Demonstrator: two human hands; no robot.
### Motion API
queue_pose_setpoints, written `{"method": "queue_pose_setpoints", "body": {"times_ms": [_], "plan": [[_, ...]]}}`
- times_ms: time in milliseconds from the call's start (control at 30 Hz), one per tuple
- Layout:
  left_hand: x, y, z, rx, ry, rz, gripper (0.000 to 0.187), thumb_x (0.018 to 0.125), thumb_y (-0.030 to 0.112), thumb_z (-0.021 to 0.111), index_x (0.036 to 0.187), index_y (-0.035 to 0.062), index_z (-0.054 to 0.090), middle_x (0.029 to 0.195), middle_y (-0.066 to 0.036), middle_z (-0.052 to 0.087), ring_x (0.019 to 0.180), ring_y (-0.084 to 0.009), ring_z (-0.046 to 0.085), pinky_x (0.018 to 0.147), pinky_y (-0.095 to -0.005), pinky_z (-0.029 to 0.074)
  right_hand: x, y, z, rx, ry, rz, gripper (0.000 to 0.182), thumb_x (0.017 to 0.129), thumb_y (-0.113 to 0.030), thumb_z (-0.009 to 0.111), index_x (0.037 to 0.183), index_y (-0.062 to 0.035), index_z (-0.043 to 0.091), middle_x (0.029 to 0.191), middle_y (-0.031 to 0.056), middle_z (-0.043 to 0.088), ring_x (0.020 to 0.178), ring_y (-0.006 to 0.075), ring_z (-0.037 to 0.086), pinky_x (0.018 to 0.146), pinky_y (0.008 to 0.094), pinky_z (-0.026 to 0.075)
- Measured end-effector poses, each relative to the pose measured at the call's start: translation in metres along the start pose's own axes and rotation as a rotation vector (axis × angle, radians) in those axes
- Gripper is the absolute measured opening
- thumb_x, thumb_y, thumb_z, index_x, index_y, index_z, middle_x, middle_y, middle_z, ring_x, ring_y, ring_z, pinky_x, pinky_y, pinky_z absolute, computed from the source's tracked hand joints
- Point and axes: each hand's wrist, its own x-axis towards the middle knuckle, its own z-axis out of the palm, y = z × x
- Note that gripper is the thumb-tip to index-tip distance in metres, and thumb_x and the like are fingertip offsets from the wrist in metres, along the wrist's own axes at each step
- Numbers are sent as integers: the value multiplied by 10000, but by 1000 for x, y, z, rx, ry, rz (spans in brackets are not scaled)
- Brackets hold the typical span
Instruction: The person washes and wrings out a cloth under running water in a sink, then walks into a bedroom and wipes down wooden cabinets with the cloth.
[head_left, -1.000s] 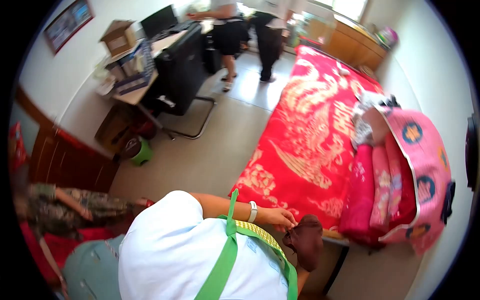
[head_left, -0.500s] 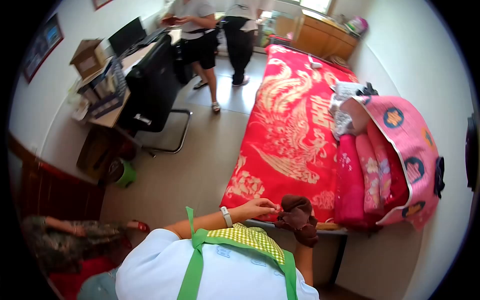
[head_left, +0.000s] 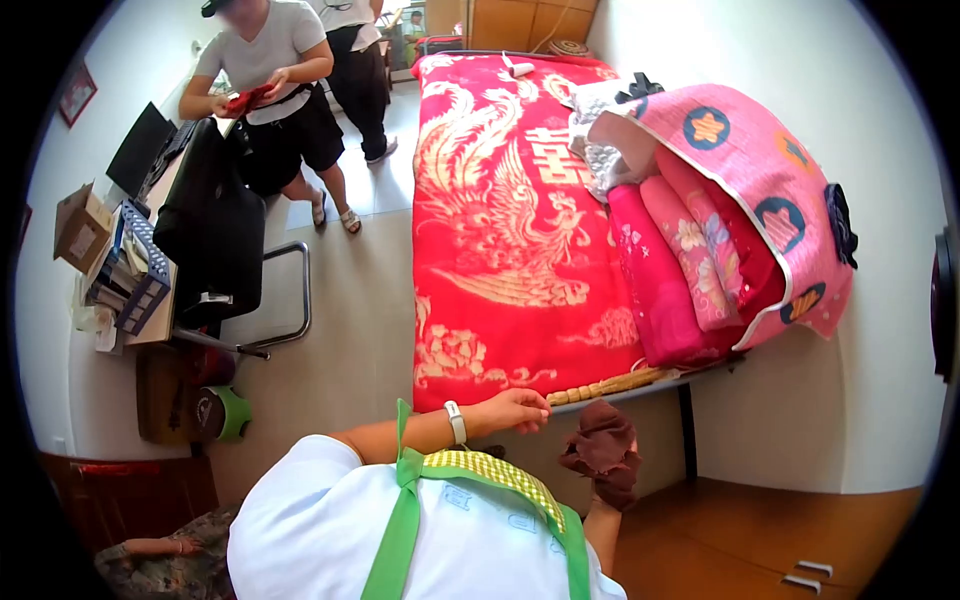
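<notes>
My left hand [head_left: 518, 411], with a white band on its wrist, hovers by the near edge of the bed; its fingers are curled together, and whether anything is between them is too small to tell. A bunched dark brown cloth [head_left: 603, 450] covers my right hand [head_left: 612, 490], whose fingers are hidden beneath it. The two hands are apart, both in front of my green-trimmed apron. Beyond them lies a red blanket [head_left: 500, 250] with gold bird patterns.
Folded pink bedding [head_left: 665, 290] lies under a pink cover [head_left: 745, 135] on the bed's right side. A black chair [head_left: 205, 225] and desk stand left. One person [head_left: 265, 60] holds something red; another stands behind. A third person's arm [head_left: 155, 546] shows lower left. A wooden cabinet [head_left: 770, 540] is lower right.
The view has shifted, so the bed appears further left and the cabinet shows at lower right. The person by the desk now faces this way. The brown cloth remains over my right hand.
</notes>
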Motion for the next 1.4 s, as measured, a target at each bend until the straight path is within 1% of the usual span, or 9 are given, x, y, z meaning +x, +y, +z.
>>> {"method": "queue_pose_setpoints", "body": {"times_ms": [133,200,333,633,767,867,900,1067,1400], "plan": [[-8,0,0,12,33,-32,232,868,205,521,1047,56,526,934,-20,578,832,-99,558,716,-233,443,-22,-3,8,272,-238,-47,434,741,-302,550,1112,-94,465,996,114,491,793,332,538,594,433,442],[-9,-1,-2,23,64,-63,238,869,205,519,1049,50,524,937,-28,578,831,-107,563,721,-235,448,-28,6,-10,456,-55,110,444,717,-260,571,1121,-109,465,1062,103,458,805,340,526,583,422,397],[-19,-2,-10,34,133,-35,243,867,203,525,1050,44,524,939,-33,577,820,-106,565,714,-234,453,-18,15,-24,572,-173,154,442,719,-247,578,1114,-85,465,1006,96,464,758,328,522,575,409,396],[-69,-23,-44,-195,400,32,219,853,160,545,1041,48,535,912,-38,585,756,-93,567,655,-209,476,18,17,40,9,-195,58,249,680,-116,601,878,-21,484,785,85,429,615,247,507,448,322,369],[-76,-15,-68,-231,443,37,148,846,132,549,973,55,548,868,-23,586,734,-84,561,636,-201,476,25,25,57,-59,-178,1,175,662,-58,611,773,7,492,686,80,413,552,210,500,392,284,358],[-73,-23,-80,-216,457,99,129,837,114,555,954,59,549,848,-16,582,725,-83,560,619,-193,472,35,33,34,-86,-301,-48,198,586,136,598,690,10,486,669,77,426,560,182,516,395,260,385],[-76,-27,-83,-218,496,84,118,832,102,558,943,63,553,826,-7,581,714,-82,561,601,-187,466,32,27,37,-105,-269,-75,147,648,67,591,747,5,502,708,91,455,577,198,532,411,274,416],[-53,-35,-92,-224,479,9,147,814,108,563,945,43,566,834,-21,598,710,-86,570,595,-195,458,-14,8,25,-64,-57,-216,113,715,-11,578,810,-3,516,743,103,482,590,211,544,425,288,445],[40,3,-21,-14,72,-68,129,858,109,503,962,62,563,835,-15,584,706,-78,568,631,-192,468,-94,-24,-40,74,265,-479,114,730,-39,558,831,-12,513,731,96,475,578,204,531,424,288,442]]}}
